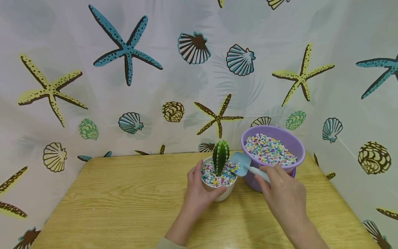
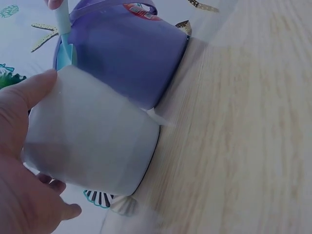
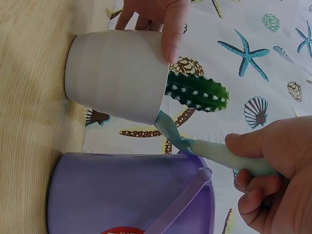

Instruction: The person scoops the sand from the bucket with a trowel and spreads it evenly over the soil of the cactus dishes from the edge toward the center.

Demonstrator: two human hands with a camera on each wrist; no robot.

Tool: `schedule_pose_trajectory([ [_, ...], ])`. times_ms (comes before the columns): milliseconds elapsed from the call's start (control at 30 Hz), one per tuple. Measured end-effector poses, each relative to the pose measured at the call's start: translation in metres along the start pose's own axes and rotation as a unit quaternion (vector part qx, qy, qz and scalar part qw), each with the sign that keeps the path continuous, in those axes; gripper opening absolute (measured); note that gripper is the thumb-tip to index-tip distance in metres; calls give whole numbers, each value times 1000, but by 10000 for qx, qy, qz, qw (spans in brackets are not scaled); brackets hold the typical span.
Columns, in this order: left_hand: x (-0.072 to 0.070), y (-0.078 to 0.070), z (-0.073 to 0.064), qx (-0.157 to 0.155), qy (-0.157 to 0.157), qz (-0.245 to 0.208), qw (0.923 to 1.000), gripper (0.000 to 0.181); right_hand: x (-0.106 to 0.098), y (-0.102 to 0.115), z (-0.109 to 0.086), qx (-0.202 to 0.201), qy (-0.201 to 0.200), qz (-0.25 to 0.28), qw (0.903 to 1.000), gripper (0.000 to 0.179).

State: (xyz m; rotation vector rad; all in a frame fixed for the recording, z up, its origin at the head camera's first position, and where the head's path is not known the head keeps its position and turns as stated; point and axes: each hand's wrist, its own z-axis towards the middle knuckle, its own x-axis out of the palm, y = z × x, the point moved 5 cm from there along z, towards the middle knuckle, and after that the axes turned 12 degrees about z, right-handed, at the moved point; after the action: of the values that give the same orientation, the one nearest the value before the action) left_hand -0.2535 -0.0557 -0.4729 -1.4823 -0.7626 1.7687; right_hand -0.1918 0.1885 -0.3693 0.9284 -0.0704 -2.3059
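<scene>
My left hand [image 1: 199, 193] holds a white flower pot [image 2: 92, 131] by its side, thumb near the rim on one side and fingers round the other. A green cactus [image 1: 220, 157] with pale spines stands upright in it. Small multicoloured pebbles [image 1: 214, 179] surround the cactus. My right hand [image 1: 284, 190] grips the pale handle of a small light-blue shovel [image 1: 242, 162]. Its blade dips over the pot's right rim, with a few pebbles on it. In the right wrist view the shovel [image 3: 168, 127] meets the pot's rim.
A purple bucket [image 1: 252, 178] stands close to the pot's right, filled with similar pebbles [image 1: 270, 148]. Its handle [image 3: 183, 202] hangs down the side. Both containers stand on a wooden table [image 1: 124, 197], near its back edge. A curtain [image 1: 192, 83] printed with starfish and shells hangs behind.
</scene>
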Motion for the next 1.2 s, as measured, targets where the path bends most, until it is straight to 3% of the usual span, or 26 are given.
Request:
schedule_pose_trajectory([
  [133,-1,0,3,113,289,-257,9992,126,0,1,0,32,19,-5,10000,30],
  [267,-4,1,4,109,366,-265,9989,127,1,1,0,69,29,-6,10000,30],
  [767,-8,4,4,-116,5,37,9999,128,9,6,2,86,-29,129,9999,30],
  [967,-6,3,4,-242,-178,113,9995,125,11,10,4,-121,-115,-31,9999,31],
  [1200,-2,3,3,-6,-208,51,9998,122,13,14,3,-377,-186,-283,9987,37],
])
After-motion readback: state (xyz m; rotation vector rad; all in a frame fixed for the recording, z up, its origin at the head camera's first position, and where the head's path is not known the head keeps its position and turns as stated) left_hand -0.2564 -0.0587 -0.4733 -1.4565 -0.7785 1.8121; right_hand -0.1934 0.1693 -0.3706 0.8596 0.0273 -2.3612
